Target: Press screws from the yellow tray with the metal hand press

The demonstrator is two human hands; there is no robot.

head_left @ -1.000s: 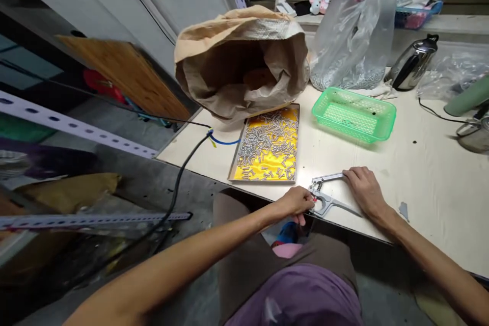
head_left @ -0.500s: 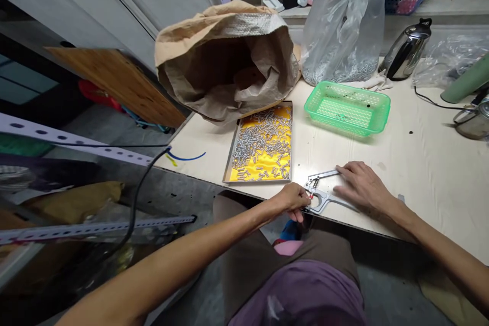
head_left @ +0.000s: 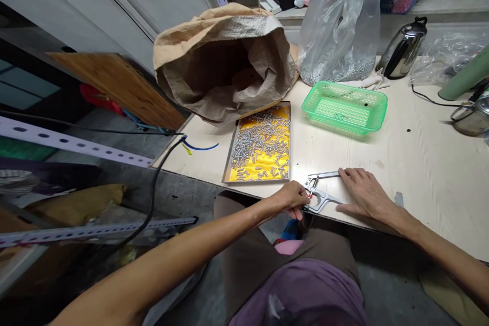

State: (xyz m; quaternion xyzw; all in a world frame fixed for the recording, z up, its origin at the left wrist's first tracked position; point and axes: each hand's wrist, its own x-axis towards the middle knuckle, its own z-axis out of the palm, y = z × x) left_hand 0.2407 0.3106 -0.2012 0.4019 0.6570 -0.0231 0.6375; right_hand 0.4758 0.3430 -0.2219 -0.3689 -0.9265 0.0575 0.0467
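Note:
A silver spring-loaded hand pliers lies at the table's front edge, its two long handles spread apart and pointing right. My right hand spans the handles, fingers over the end of the upper one and thumb against the lower one. At the jaw end, my left hand is closed in a pinch beside a small red part; whatever sits between its fingertips is too small to make out. Just behind my left hand is a shallow tray lined with yellow, holding many small metal pins or screws.
Behind the tray lies a big open paper sack. A green plastic basket sits right of it, near a clear bag of metal pieces. A steel kettle stands at the back right. A black cable hangs at the left edge.
My right hand has settled onto the pliers' handles, its thumb now at the lower handle. The left hand keeps its pinch at the jaw. The black cable has swung right.

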